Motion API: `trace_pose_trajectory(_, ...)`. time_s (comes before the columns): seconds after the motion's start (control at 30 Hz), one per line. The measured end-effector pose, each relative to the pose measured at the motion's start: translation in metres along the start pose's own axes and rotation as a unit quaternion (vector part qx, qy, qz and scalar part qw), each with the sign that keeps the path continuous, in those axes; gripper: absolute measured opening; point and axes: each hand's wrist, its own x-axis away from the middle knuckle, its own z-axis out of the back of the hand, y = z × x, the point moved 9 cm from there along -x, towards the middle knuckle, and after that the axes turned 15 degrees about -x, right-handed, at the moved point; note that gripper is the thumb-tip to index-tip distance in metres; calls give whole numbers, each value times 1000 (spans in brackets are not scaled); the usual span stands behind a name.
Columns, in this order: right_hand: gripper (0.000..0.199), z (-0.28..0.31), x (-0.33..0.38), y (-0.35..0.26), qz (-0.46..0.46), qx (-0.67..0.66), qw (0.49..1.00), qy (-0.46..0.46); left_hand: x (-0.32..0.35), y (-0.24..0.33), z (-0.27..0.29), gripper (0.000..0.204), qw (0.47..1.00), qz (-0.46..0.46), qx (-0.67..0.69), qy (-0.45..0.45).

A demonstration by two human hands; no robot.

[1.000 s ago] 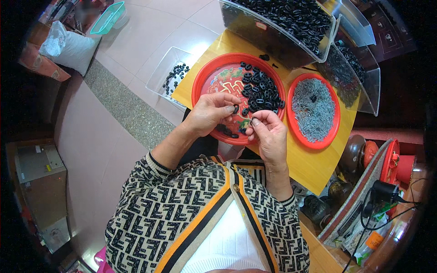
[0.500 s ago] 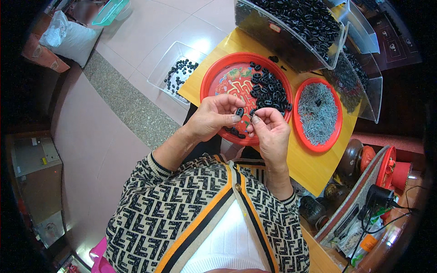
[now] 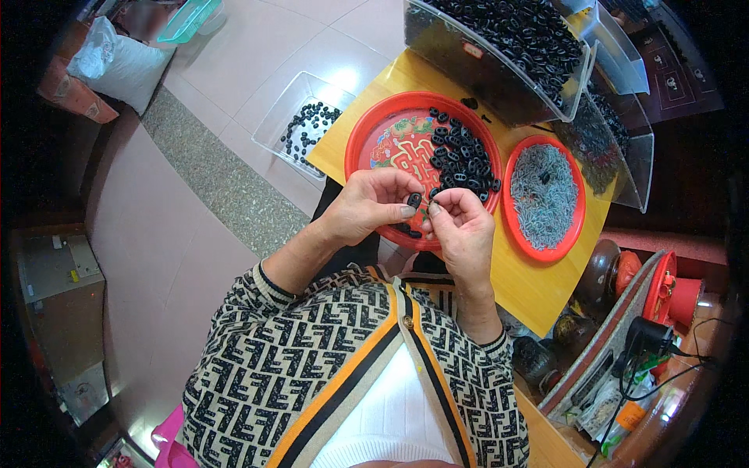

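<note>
Over the near part of a round red tray [image 3: 356, 144], my left hand [image 3: 367, 204] pinches a small black oval piece with two holes [image 3: 414, 200] between thumb and fingers. My right hand [image 3: 465, 228] is closed in a pinch right beside it, thumb against forefinger. Something tiny and dark is at its fingertips, too small to name. Many similar black oval pieces [image 3: 462, 158] lie heaped on the tray's right side. A few more black pieces [image 3: 406, 229] rest near its front edge, partly behind my left hand.
A smaller red tray [image 3: 511, 217] of thin grey screw-like pieces [image 3: 544, 203] stands to the right on the yellow table [image 3: 519, 285]. Clear bins [image 3: 476, 66] of black parts rise behind. A clear box [image 3: 269, 129] with small black pieces sits left, beyond the table edge.
Both hands have come slightly nearer to each other, and the black oval piece in my left hand has tilted and moved a little toward me.
</note>
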Motion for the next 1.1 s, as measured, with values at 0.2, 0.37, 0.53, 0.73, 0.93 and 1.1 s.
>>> trace_pose_trajectory(0.2,7,-1,1,-2,24,-2,1000,1,1,2,-2,26,1000,-17,-24,0)
trace_pose_trajectory(0.37,7,-1,1,-1,17,10,1000,-2,1,4,-3,25,999,-20,-44,5)
trace_pose_trajectory(0.53,7,-4,1,-1,15,2,1000,-10,2,2,-7,24,999,-15,-30,-5)
trace_pose_trajectory(0.73,7,-2,1,2,-14,3,1000,0,2,1,-8,23,1000,-17,-20,-7)
trace_pose_trajectory(0.93,7,-2,-1,5,-18,-1,1000,-4,1,7,-12,21,999,-32,-25,-16)
trace_pose_trajectory(1.1,8,-4,-2,9,-24,-66,997,-23,2,4,-7,21,999,-30,-24,3)
